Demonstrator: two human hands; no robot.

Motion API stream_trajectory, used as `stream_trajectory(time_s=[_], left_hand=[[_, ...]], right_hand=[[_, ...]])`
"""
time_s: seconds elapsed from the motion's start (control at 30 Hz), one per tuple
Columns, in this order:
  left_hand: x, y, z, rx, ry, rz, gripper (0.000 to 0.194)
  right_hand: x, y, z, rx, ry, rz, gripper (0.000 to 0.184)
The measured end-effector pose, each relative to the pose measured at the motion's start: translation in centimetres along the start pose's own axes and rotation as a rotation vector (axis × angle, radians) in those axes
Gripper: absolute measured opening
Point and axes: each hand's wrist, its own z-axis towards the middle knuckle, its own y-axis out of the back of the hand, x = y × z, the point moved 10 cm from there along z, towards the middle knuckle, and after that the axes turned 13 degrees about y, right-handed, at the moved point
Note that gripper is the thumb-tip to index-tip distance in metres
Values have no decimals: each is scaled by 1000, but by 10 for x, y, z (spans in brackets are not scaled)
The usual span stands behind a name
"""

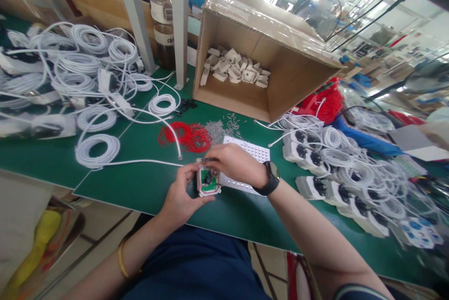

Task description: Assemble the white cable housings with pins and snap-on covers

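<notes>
- The left hand (179,201) is clamped on a small white housing (200,187) close to the counter (140,190)'s near edge, thumb along the lower side and fingers at the upper left; this grip seems meant to steady it and leave the face exposed.
- Inside the housing, a green circuit board (204,187) with a black part at its middle faces up, probably for easy access.
- The right hand (236,162) arches over the housing's upper edge, fingers bent in; whether they are closed on something there I cannot tell.
- A white perforated plate (257,150) lies partly beneath the right wrist.
- A white cable runs from behind the left hand to a coil (97,150) at the left, likely wound to keep its length tidy.
- Red rings (184,135) and loose screws (216,131) lie heaped just beyond the hands, presumably for short reaches.
- To the right, white units (310,155) with coiled cables sit in rows, apparently grouped out of the way.
- Farther back, a cardboard box (298,64) lies on its side, its opening toward the person, perhaps so the white pieces (233,68) inside can be reached.
</notes>
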Motion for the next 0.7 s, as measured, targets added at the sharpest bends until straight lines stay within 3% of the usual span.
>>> stream_trajectory(time_s=[0.17,0.47,0.7], left_hand=[[4,0,0,4,31,45,64],[1,-4,0,28,32,50,60],[-11,-4,-2,40,-86,161,64]], right_hand=[[-2,-1,3,45,-10,0,22],[-12,-7,14,143,-86,-2,12],[-21,-7,14,190,-185,-35,17]])
